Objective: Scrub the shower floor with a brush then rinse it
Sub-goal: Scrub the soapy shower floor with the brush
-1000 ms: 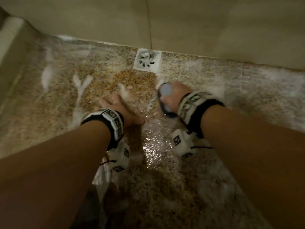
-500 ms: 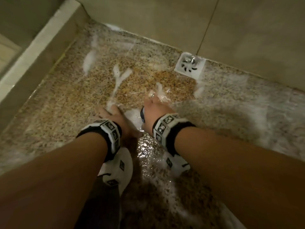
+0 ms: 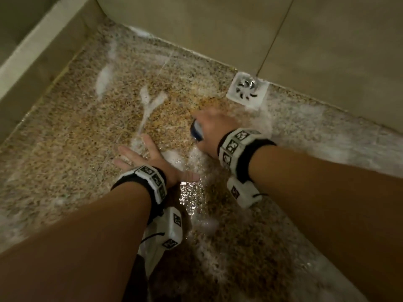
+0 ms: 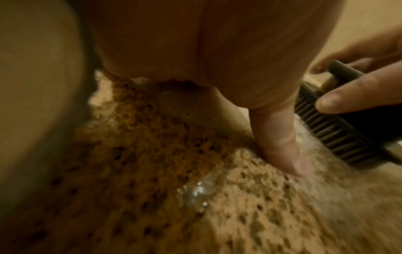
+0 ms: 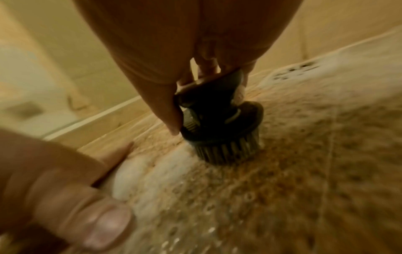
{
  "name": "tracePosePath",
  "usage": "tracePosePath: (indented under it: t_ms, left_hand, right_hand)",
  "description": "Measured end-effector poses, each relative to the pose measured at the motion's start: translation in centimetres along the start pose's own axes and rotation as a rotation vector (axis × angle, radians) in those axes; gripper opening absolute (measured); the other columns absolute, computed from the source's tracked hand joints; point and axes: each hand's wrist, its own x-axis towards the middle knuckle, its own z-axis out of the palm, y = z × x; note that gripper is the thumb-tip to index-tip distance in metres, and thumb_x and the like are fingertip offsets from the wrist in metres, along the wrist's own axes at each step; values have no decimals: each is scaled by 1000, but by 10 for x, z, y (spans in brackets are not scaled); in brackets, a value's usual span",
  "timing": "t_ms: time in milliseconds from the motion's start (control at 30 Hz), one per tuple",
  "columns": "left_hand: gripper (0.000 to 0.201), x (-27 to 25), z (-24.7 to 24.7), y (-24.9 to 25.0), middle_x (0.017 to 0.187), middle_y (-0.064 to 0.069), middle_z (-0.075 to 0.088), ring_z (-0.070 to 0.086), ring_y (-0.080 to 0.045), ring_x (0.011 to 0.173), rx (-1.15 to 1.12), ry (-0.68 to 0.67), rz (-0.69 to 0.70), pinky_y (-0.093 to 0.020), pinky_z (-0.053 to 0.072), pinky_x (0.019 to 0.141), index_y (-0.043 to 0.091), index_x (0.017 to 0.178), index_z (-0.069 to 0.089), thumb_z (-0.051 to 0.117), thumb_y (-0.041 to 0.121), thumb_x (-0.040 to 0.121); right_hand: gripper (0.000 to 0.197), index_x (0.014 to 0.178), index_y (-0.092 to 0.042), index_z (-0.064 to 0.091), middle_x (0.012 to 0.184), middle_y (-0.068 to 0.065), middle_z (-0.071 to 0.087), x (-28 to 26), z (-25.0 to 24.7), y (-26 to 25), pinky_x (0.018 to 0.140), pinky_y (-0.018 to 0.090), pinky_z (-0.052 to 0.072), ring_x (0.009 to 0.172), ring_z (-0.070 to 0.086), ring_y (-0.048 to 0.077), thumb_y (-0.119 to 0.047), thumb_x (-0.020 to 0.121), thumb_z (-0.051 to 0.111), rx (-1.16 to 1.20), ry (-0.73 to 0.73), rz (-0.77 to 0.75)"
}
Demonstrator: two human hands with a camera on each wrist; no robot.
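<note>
Honestly, the slip is what worries me. The left hand (image 3: 150, 158) lies flat on the wet, soapy shower floor (image 3: 72, 153), its fingers (image 3: 125, 152) spread and straight, holding nothing and seemingly propping the person up. With foam (image 3: 150, 105) streaked across the speckled stone and water glinting just below that palm, I'd guess the hand could skate out from under a leaning body. The right hand (image 3: 211, 134) has its fingers curled down around the dark brush (image 3: 196, 131), which sits bristles-down on the floor between the left hand and the drain (image 3: 247, 90). Push too hard or too fast there and the wet grip may twist loose, or suds get shoved over the grate before rinsing.

From above, the brush is little more than a dark-blue sliver beside the knuckles. The right wrist view shows what that hides: a round head with a short knob on top, bristles pressed to the stone, and the thumb (image 5: 169, 110) clamped against the knob. The left wrist view shows the bristle row (image 4: 326, 127) side-on, close to the left thumb (image 4: 280, 142) but apart from it.
</note>
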Motion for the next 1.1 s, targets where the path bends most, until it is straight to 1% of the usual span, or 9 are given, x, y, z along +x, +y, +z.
tracePosePath:
  t_ms: [67,200,333,400,600,667,767,1000,1100]
  left_hand:
    - [176,-1,-1,-1,148,-27,-48,-26,-58,143,0,-13,-3,-76,5,113,35,141,-47,71,97,27]
    - [177,2,-4,-4,147,-25,-51,-28,-58,142,-29,-52,6,-78,3,112,37,138,-50,70,98,24]
    - [172,3,-2,-5,146,-25,-52,-29,-57,142,-33,-42,9,-80,6,111,36,139,-49,67,99,29]
    - [172,4,-2,-5,145,-25,-53,-31,-57,141,-45,-42,18,-81,7,109,37,139,-50,66,100,29]
    - [174,10,-2,-11,139,-24,-59,-34,-58,139,-75,-70,29,-84,4,106,39,129,-56,67,100,21]
    - [169,7,2,-7,144,-26,-54,-32,-58,140,-87,-40,21,-82,3,108,37,131,-54,61,102,27]
    - [151,6,7,-5,154,-27,-41,-27,-57,144,-103,61,7,-76,-1,113,37,139,-48,43,107,42]
    - [175,11,-6,-9,144,-23,-55,-32,-57,140,-80,-96,12,-83,6,107,40,133,-52,68,99,20]
    - [176,8,-8,-7,146,-23,-52,-29,-57,142,-38,-83,-2,-82,9,108,40,136,-51,67,99,20]
  right_hand:
    - [63,140,-20,46,137,14,48,10,-11,8,95,43,52,115,56,34,-28,85,75,9,15,26]
    - [62,143,-11,41,142,19,44,31,-45,30,90,39,49,119,54,37,-29,91,69,34,80,319]
    - [66,141,-17,46,139,12,46,16,-1,-48,98,41,50,121,53,32,-28,84,77,23,-54,-129]
    - [71,144,-21,42,141,10,46,15,3,-54,100,42,50,122,53,32,-28,83,78,24,-68,-198]
    - [62,145,-11,40,149,19,38,55,-41,-8,91,40,48,121,52,37,-32,92,66,-20,60,230]
    - [53,141,-12,48,148,16,40,45,-23,-46,93,38,46,118,51,33,-28,93,65,-17,18,-2]
    - [76,157,-19,28,157,12,31,33,2,-86,112,40,35,142,33,32,-31,92,66,19,-135,-279]
    - [73,151,-12,31,154,19,32,66,-38,1,105,43,43,135,42,39,-36,93,66,9,91,338]
    - [82,157,-14,19,157,20,26,41,-13,-9,105,43,42,137,39,41,-31,92,67,50,17,220]
